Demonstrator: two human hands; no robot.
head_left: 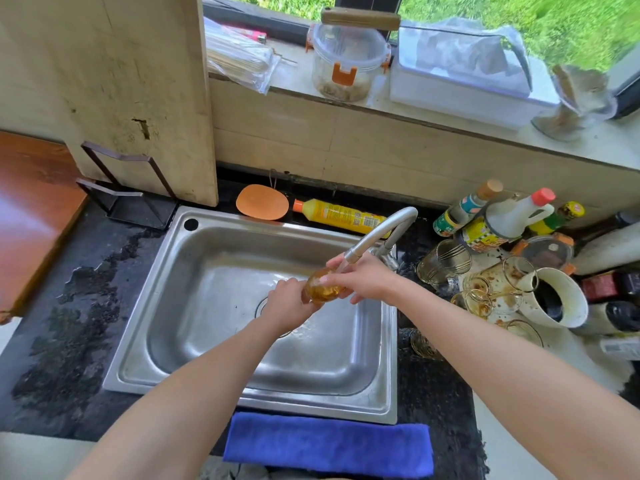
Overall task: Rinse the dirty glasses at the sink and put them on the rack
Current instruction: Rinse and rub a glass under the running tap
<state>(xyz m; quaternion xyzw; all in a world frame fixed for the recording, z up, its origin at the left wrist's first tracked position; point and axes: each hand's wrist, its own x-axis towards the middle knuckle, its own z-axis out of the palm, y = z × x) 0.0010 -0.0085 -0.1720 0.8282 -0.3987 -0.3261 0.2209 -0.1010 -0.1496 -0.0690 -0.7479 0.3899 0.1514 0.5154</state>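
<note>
Sink walls (166, 306) well clear of stained glass (323, 289) in grip of left hand (289, 304) and right hand (363, 280)

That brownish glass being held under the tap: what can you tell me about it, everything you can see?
The glass is small and see-through, and brown-amber grime clouds its wall. It lies tilted on its side in the air above the steel sink, just under the faucet spout. The left hand grips its lower end, and the right hand wraps its upper end. The hands hide its rim and base.
</note>
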